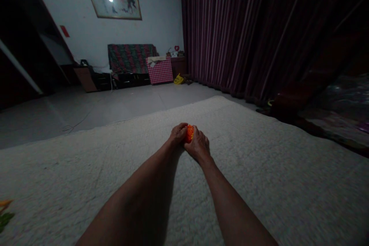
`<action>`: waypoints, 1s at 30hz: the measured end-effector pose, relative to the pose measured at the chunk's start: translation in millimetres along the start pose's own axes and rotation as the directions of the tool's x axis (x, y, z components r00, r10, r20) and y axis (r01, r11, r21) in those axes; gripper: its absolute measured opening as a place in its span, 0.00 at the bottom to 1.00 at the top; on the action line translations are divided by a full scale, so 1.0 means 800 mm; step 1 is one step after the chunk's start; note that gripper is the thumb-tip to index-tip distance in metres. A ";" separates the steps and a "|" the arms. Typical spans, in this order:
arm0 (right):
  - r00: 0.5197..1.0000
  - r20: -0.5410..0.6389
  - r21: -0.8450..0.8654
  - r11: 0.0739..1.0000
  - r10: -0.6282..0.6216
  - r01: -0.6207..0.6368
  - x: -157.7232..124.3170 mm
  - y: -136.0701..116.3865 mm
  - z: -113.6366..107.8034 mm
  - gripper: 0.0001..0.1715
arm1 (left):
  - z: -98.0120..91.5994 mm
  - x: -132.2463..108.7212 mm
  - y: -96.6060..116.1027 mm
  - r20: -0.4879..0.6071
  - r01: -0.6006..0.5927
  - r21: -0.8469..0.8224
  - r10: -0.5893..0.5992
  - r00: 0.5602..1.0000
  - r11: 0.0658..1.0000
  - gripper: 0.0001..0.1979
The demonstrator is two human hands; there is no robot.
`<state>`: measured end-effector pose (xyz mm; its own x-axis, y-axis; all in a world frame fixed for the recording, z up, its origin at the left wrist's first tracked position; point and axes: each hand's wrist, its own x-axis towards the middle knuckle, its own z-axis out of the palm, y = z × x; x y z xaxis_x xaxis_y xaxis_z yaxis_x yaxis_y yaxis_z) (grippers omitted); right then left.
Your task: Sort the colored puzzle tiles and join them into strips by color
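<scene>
Between my two hands is a small bright orange object (189, 133) with a bumpy surface and a bit of yellow on its right side; its kind is too small to make out. My left hand (178, 132) is closed on its left side. From the right, my right hand (198, 142) wraps round it with curled fingers. Both arms reach straight forward, and the hands are low over a pale, quilted cover (138, 153). Part of the object is hidden by the fingers.
Orange and green pieces (5, 215) lie at the cover's left edge. Beyond is a tiled floor (138, 102) with a thin cable (69, 127). A low cabinet (129, 80), a red checked cloth (160, 71) and a yellow item (178, 79) stand at the back. Dark purple curtains (227, 30) hang right.
</scene>
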<state>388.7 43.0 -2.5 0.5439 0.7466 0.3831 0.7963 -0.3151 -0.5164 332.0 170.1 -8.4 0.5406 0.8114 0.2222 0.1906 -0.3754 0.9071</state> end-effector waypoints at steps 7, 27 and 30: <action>0.975 0.073 0.114 0.973 -0.208 0.199 -0.012 -0.006 0.015 0.45 | -0.047 -0.053 0.007 -0.004 -0.011 -0.348 0.010 1.000 0.937 0.18; 0.963 0.059 0.477 0.855 -0.264 0.206 -0.214 -0.214 0.043 0.39 | -0.240 -0.303 0.028 -0.192 0.119 -0.542 -0.261 0.946 0.832 0.27; 0.947 0.089 0.519 0.826 -0.308 0.220 -0.251 -0.255 0.049 0.40 | -0.272 -0.350 0.022 -0.250 0.130 -0.577 -0.326 0.912 0.806 0.29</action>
<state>107.0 -19.7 -3.8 0.2461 0.8564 0.4539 0.6401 0.2081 -0.7396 5.8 34.0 23.6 0.2258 0.9742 -0.0038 -0.2489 0.0615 0.9666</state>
